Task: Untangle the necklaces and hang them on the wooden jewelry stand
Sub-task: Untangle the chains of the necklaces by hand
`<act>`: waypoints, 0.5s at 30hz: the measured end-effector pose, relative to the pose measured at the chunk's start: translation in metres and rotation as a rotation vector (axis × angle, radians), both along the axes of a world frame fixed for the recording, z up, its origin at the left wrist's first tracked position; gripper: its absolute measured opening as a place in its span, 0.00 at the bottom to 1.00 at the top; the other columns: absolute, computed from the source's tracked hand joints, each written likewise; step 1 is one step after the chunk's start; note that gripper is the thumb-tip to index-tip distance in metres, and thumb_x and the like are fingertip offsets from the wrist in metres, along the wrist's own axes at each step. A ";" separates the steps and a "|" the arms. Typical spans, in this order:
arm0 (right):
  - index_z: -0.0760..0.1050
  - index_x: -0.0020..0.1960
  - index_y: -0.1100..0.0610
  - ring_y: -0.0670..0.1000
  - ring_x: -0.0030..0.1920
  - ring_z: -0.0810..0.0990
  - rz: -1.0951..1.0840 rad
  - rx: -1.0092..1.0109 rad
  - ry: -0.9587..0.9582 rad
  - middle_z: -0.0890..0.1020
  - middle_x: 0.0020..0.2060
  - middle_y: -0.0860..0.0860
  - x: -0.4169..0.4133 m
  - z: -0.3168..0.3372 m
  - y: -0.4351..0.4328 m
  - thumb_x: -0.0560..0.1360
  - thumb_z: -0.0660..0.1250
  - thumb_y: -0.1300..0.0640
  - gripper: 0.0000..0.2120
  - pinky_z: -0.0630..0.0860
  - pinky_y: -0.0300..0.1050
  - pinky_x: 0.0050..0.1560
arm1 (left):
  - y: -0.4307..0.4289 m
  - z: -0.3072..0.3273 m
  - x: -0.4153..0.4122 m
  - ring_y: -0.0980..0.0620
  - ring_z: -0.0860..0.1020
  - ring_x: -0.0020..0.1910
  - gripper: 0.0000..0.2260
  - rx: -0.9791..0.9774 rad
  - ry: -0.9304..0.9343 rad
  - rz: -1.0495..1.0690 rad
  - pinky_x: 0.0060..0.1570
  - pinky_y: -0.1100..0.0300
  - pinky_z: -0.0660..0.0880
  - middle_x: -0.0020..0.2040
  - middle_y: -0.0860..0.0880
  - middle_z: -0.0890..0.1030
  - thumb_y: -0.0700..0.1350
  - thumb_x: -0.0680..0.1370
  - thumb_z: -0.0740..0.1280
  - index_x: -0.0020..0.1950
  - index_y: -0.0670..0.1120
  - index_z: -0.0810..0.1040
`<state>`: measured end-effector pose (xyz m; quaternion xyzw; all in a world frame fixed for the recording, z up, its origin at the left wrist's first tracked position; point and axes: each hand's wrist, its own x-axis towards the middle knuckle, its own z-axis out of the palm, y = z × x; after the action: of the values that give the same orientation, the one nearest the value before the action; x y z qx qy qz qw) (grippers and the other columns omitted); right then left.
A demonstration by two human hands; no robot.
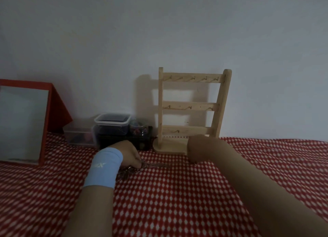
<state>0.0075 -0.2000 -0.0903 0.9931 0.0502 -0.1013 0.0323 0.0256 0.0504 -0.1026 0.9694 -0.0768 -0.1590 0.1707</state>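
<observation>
A tangled pile of silvery necklaces [127, 171] lies on the red-and-white patterned cloth [177, 192], with one chain [156, 165] trailing out to the right. My left hand [130, 156], wearing a light blue wristband, pinches the chains at the top of the pile. My right hand [197, 150] rests on the cloth to the right, in front of the stand's base. It is bent at the wrist, with the fingers hidden. The wooden jewelry stand [191, 106] stands upright against the wall, its three hooked bars bare.
A red-framed mirror [23, 123] leans at the far left. Clear plastic containers [111, 125], a jar of beads [138, 128] and a dark box [143, 142] sit by the wall left of the stand. The wall rises close behind everything.
</observation>
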 end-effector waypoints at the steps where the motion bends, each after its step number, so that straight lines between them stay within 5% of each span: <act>1: 0.80 0.49 0.60 0.51 0.46 0.80 0.019 -0.019 -0.014 0.79 0.42 0.51 0.000 0.000 0.005 0.77 0.69 0.59 0.04 0.79 0.45 0.50 | -0.001 0.000 0.000 0.55 0.78 0.56 0.12 -0.019 0.000 -0.017 0.63 0.59 0.73 0.58 0.54 0.81 0.49 0.70 0.76 0.53 0.51 0.85; 8: 0.82 0.64 0.50 0.48 0.60 0.78 0.286 0.189 0.018 0.82 0.60 0.47 -0.004 -0.007 0.045 0.79 0.68 0.57 0.14 0.72 0.41 0.63 | -0.004 -0.005 -0.001 0.55 0.79 0.51 0.09 -0.118 -0.045 -0.032 0.59 0.58 0.74 0.51 0.54 0.82 0.53 0.74 0.71 0.49 0.50 0.85; 15: 0.86 0.56 0.49 0.42 0.52 0.79 0.249 0.342 0.014 0.85 0.53 0.43 0.008 -0.024 0.026 0.80 0.69 0.53 0.08 0.75 0.40 0.60 | 0.002 0.003 -0.001 0.54 0.80 0.47 0.18 -0.392 -0.136 0.039 0.51 0.61 0.71 0.43 0.49 0.84 0.54 0.81 0.61 0.43 0.43 0.83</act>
<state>0.0155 -0.1741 -0.1140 0.9695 0.1893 -0.0935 -0.1246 0.0246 0.0528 -0.0995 0.9274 -0.0989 -0.0718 0.3536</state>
